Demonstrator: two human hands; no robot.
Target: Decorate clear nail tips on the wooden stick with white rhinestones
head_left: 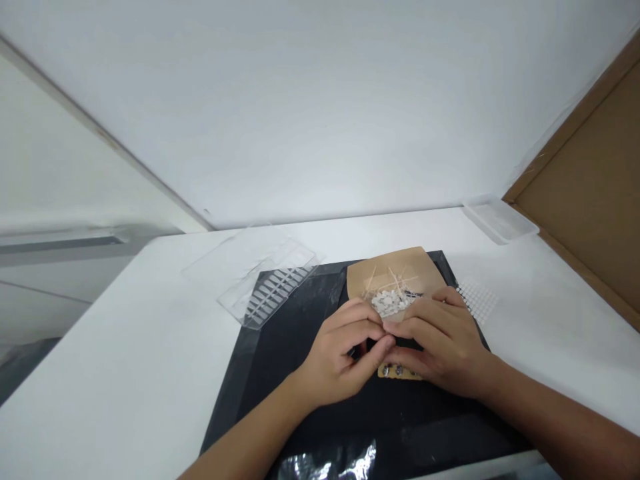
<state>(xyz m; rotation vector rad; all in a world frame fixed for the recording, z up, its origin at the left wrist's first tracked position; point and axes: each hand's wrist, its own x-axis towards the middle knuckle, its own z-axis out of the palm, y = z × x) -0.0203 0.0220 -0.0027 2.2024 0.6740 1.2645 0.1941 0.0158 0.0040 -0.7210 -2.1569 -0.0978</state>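
Note:
My left hand (347, 350) and my right hand (443, 340) meet over a black mat (290, 360), both with fingers curled and fingertips pinched together. Whatever is between the fingertips is too small or hidden to make out. Just beneath them lies a tan strip (404, 373) with small shiny metallic pieces on it, partly covered by my right hand. Behind the fingers a brown paper sheet (425, 267) carries a pile of small white pieces (387, 303) and several thin pale sticks (395, 277).
At the mat's far left corner sits a clear plastic case (255, 307) with rows of nail-shaped slots, beside clear film (235, 250). A sheet of white dots (477, 300) lies right of the mat. A translucent tray (503, 223) stands by the brown panel (590, 180).

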